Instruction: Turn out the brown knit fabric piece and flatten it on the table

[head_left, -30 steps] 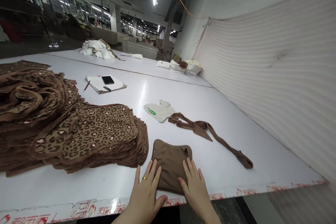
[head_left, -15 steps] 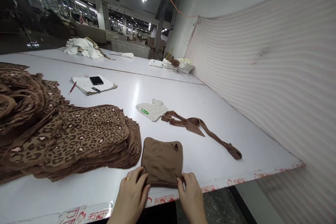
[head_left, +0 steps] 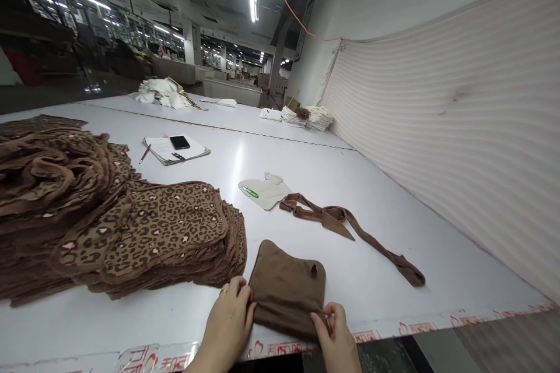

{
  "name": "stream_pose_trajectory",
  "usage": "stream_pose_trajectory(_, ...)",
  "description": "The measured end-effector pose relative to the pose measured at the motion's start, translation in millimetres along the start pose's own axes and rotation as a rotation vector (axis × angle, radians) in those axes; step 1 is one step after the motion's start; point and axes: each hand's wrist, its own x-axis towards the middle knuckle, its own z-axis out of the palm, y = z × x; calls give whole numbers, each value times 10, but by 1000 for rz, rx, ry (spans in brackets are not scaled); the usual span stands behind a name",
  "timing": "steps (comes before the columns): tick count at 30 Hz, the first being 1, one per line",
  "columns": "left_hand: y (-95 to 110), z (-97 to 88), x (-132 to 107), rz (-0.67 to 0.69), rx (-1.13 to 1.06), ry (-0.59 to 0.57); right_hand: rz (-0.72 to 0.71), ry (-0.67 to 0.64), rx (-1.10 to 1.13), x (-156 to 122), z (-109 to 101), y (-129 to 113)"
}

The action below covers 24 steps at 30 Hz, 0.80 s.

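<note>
A small stack of plain brown fabric pieces (head_left: pixel 286 285) lies at the near edge of the white table (head_left: pixel 394 210). My left hand (head_left: pixel 227 326), with a ring on one finger, pinches the stack's near left corner. My right hand (head_left: pixel 335 335) grips its near right corner between thumb and fingers. A large pile of leopard-print fabric pieces (head_left: pixel 149 233) sits just left of the stack, almost touching it.
A long brown fabric strip (head_left: pixel 350 227) lies beyond the stack, beside a pale cut piece with a green pen (head_left: pixel 265 191). Farther back are papers with a phone (head_left: pixel 177 147), a red pen, and white fabric heaps. A striped fabric wall (head_left: pixel 459 128) runs along the right.
My hands went from lying flat on the brown stack to pinching its near corners. The view shifted slightly.
</note>
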Motion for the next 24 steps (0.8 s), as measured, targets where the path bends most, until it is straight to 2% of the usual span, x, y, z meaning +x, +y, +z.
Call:
stream_pose_trajectory(3,0,11,-33,-4,-7,4,-103,-17,91,-13,22,129)
stream_pose_trajectory(5,-20,39,-57,11,7,24,-108,-63,-51,3,-2,202)
stream_pose_trajectory(8,-35,114,-97,123,100,160,-119,-67,-335,76,-97,183)
stream_pose_trajectory(10,-9,197,-119,285,197,264,-270,-18,-468,159,-151,91)
stream_pose_trajectory(13,66,385,-121,540,310,379,-642,-29,-610,307,-125,-6)
stream_pose_trajectory(14,89,455,-105,586,326,409,-744,-50,-646,353,-81,8)
stream_pose_trajectory(16,131,572,-38,620,321,425,-853,-76,-700,423,47,117)
stream_pose_trajectory(18,176,620,67,569,294,376,-833,-40,-745,449,207,271)
stream_pose_trajectory(20,228,592,174,489,277,322,-736,46,-783,418,372,365)
stream_pose_trajectory(22,265,530,238,456,268,331,-653,132,-770,339,505,329)
stream_pose_trajectory(24,253,494,232,494,259,369,-602,180,-685,257,558,179)
